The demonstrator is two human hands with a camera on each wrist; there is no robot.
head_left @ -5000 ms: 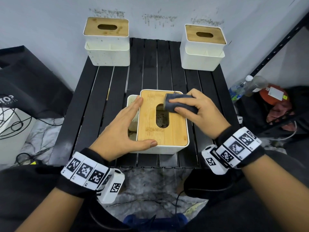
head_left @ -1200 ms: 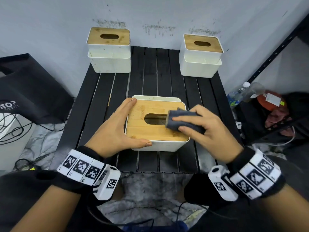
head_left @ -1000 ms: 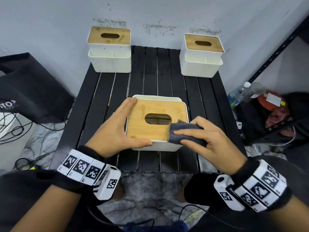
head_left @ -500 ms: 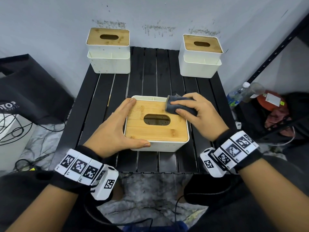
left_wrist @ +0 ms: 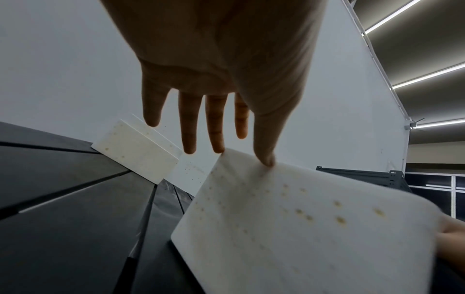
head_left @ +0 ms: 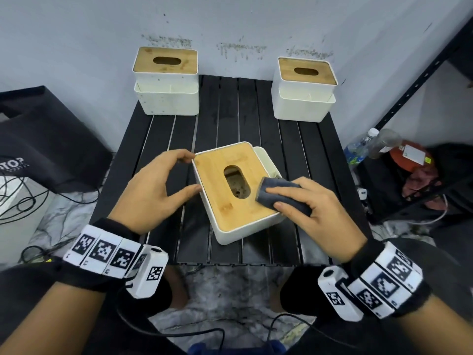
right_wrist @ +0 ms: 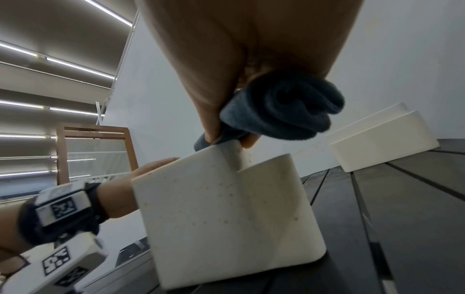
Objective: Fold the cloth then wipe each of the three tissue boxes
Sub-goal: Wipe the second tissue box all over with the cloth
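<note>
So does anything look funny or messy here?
Yes. The near tissue box sits crooked on the table, while the two back boxes sit straight. Its white side has little brown spots.

A black slatted table [head_left: 230, 129] carries three white tissue boxes with wooden lids: two at the back corners [head_left: 166, 83] [head_left: 304, 90], one nearer, turned askew [head_left: 235, 193]
</note>
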